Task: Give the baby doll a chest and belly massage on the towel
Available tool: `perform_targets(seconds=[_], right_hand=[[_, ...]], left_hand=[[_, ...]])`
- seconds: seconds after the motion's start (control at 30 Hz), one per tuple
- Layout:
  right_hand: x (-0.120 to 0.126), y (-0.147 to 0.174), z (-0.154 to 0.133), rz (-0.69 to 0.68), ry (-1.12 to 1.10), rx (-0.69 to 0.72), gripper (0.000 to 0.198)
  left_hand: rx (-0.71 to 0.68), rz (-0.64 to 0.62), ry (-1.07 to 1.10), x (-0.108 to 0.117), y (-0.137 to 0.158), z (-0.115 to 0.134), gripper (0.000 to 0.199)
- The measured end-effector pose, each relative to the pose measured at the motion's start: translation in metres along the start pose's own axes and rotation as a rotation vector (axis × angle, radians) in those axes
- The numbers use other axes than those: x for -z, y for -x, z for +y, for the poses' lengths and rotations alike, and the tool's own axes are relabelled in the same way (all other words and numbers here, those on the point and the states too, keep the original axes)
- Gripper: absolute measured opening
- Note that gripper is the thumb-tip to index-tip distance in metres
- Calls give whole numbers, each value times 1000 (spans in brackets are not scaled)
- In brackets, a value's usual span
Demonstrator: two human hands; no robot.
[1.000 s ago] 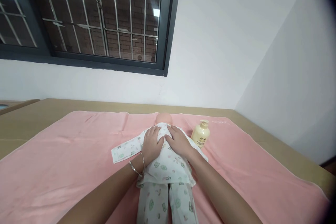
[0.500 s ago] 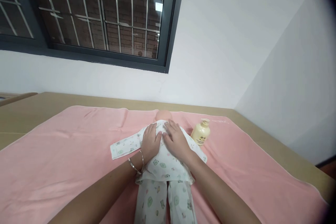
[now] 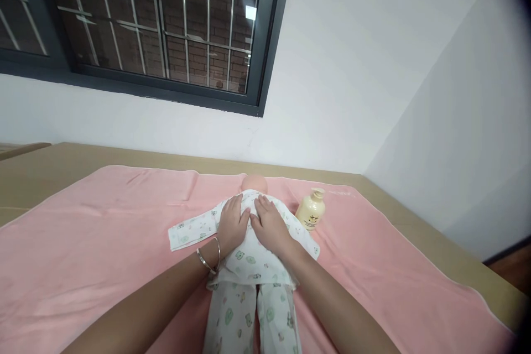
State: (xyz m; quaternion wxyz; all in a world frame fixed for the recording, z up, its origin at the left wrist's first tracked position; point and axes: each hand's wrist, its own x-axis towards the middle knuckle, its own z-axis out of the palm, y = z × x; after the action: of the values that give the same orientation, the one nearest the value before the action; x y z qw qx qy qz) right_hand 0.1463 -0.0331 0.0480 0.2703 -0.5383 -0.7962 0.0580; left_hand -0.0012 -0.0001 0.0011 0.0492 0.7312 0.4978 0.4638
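A baby doll [image 3: 254, 183] lies on a pink blanket [image 3: 136, 215], its bald head pointing away from me. It wears a white long-sleeved top [image 3: 259, 265] and matching trousers [image 3: 276, 315], both printed with small green and brown figures. My left hand [image 3: 233, 224] rests flat on the left side of the upper body, fingers stretched forward; two thin bangles circle that wrist. On the other side my right hand [image 3: 271, 224] lies flat too, fingers extended. The thumbs nearly meet in the middle. The doll's left-side sleeve stretches outward flat.
Just right of the doll stands a pale yellow pump bottle [image 3: 311, 210], slightly tilted in view. The blanket covers a wooden surface [image 3: 83, 161] that reaches the white wall [image 3: 323, 94]. Above it is a dark-framed window [image 3: 166, 16] with metal bars.
The whole view has shifted slightly, so doll, bottle and hands appear a little further left. My right hand's fingers have drawn a bit closer together; both hands stay on the top.
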Motion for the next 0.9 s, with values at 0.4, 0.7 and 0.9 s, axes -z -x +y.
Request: perform_targets(seconds=[0.4,0.7,0.9], right_hand=[[131,25,16,35,21,-79,55],[163,34,71,12,43,-311,56],[139,10,68,-90,82,-204,55]], left_hand=[[72,11,212,21,-4,22,56],[676,-350,1346,-10,-57,138,59],[1000,-267,1730,-44,-82,163,77]])
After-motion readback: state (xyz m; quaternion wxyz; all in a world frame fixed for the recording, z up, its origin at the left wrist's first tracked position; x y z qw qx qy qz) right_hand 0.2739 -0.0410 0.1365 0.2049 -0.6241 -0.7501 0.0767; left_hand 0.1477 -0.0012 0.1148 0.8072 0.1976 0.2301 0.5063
